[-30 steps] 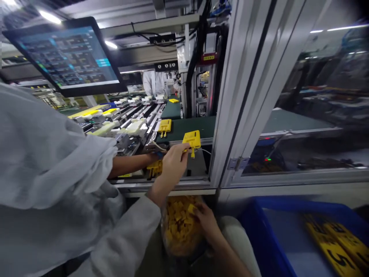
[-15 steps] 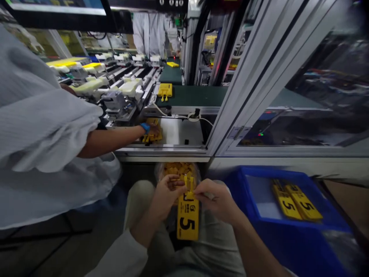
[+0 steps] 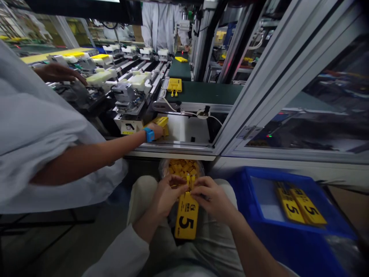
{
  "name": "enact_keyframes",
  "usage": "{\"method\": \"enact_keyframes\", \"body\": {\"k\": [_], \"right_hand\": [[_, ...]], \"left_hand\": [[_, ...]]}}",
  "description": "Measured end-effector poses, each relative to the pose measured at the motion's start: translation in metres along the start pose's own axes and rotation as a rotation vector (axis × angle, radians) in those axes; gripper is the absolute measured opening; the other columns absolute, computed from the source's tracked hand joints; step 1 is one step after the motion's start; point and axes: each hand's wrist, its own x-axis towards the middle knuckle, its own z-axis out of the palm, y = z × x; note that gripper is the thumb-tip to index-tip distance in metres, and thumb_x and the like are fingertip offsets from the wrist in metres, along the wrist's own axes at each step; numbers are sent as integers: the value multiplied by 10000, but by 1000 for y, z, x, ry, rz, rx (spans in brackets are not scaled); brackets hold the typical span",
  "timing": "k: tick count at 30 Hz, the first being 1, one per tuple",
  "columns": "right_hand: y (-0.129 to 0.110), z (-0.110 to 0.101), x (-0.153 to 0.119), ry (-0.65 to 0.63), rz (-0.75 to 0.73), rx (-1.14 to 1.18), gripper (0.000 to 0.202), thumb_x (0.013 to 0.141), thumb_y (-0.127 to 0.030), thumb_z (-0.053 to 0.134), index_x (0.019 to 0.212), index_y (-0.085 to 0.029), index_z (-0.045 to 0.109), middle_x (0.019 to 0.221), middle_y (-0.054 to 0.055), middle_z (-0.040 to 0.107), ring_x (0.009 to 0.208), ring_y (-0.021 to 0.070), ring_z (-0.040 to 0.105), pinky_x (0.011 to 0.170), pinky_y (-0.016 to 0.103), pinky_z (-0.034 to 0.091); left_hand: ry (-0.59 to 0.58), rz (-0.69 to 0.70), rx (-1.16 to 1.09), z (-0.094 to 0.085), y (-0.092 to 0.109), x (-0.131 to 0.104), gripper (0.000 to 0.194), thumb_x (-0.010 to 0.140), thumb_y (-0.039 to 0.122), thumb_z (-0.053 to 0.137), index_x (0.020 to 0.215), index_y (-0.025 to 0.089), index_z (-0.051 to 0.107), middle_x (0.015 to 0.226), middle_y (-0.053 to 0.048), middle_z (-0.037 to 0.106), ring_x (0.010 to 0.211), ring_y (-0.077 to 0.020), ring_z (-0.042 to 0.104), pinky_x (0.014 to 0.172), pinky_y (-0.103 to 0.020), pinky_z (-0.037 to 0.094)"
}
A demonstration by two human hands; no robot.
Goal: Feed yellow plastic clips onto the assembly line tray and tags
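A flat yellow power bank (image 3: 186, 217) with a large black 5 hangs between my hands, above my lap. Two short yellow cable plugs (image 3: 190, 180) stick up from its top end. My left hand (image 3: 167, 194) pinches the upper left of the power bank beside the plugs, its other fingers curled. On the right side, my right hand (image 3: 209, 194) has thumb and forefinger closed at the top corner by the cable. The fingertips hide exactly where each one grips. Behind the plugs, a clear bag (image 3: 184, 167) full of small yellow pieces sits near my knees.
A blue bin (image 3: 253, 184) at right holds yellow power banks (image 3: 305, 206). A co-worker's hand (image 3: 155, 131) with a blue wristband rests on yellow pieces on the metal shelf (image 3: 184, 129). Beyond runs a green conveyor (image 3: 213, 92) carrying a yellow power bank (image 3: 174, 85); an aluminium frame post (image 3: 259, 84) stands right.
My view has shifted slightly left, and my hands still hold the power bank, with the right fingers closer to its top. The co-worker's other hand now shows over the machine fixtures.
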Motion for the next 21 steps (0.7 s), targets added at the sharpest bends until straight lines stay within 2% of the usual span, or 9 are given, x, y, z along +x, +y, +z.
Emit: {"method": "enact_keyframes", "body": {"k": [2, 5, 6, 8, 10, 13, 15, 18, 21], "right_hand": [[2, 9, 0, 41, 201, 190, 111, 874, -336, 666, 941, -253, 697, 1108, 74, 642, 1005, 217, 647, 885, 390, 548], [2, 28, -1, 102, 498, 655, 285, 909, -496, 588, 1026, -238, 620, 964, 55, 707, 873, 215, 690, 763, 364, 582], [1, 34, 0, 122, 544, 772, 326, 919, -528, 560, 1043, -231, 609, 942, 55, 721, 851, 219, 699, 732, 356, 584], [-2, 41, 1, 176, 551, 864, 348, 916, -542, 560, 1043, -221, 609, 961, 64, 736, 861, 226, 708, 726, 350, 585], [-3, 42, 3, 249, 497, 820, 346, 902, -513, 601, 1109, -237, 587, 1021, 60, 735, 881, 217, 707, 750, 345, 583], [2, 39, 6, 319, 409, 621, 406, 899, -468, 622, 1247, -278, 533, 1151, 59, 706, 942, 202, 695, 792, 332, 572], [6, 37, 6, 339, 395, 457, 351, 897, -456, 627, 1193, -272, 582, 1095, 51, 712, 895, 193, 685, 749, 313, 559], [11, 36, 4, 384, 410, 347, 249, 888, -463, 638, 1004, -242, 643, 884, 25, 706, 750, 172, 650, 662, 294, 526], [12, 35, 4, 420, 398, 327, 245, 889, -458, 641, 987, -233, 644, 874, 21, 702, 744, 166, 640, 675, 294, 522]], "left_hand": [[4, 1, -19, 3, 3, 1, 336, 619, 284, 856, 822, 171, 613, 885, -41, 718, 803, -180, 685, 681, -267, 531], [50, 58, -48, 8, 9, 2, 316, 662, 314, 841, 831, 172, 614, 874, -37, 721, 778, -162, 676, 672, -256, 528], [67, 86, -55, 10, 12, 3, 302, 671, 310, 836, 825, 171, 617, 860, -32, 720, 774, -154, 671, 680, -250, 528], [84, 124, -69, 14, 17, 4, 270, 679, 291, 828, 812, 171, 625, 841, -25, 718, 788, -148, 671, 707, -244, 530], [103, 125, -76, 17, 20, 7, 253, 674, 277, 827, 793, 177, 627, 823, -13, 711, 786, -146, 674, 712, -244, 533], [147, 94, -78, 19, 16, 14, 267, 644, 273, 847, 753, 187, 619, 787, 3, 688, 760, -148, 674, 695, -247, 532], [148, 94, -76, 20, 10, 16, 270, 668, 321, 840, 772, 187, 630, 804, -9, 689, 777, -161, 677, 712, -264, 538], [43, 91, -71, 22, 1, 14, 329, 788, 444, 746, 968, 185, 651, 942, -53, 715, 852, -190, 688, 763, -302, 546], [-151, 71, 41, 23, -5, 8, 341, 846, 436, 692, 1065, 182, 630, 978, -56, 714, 872, -193, 678, 766, -294, 533]]}}
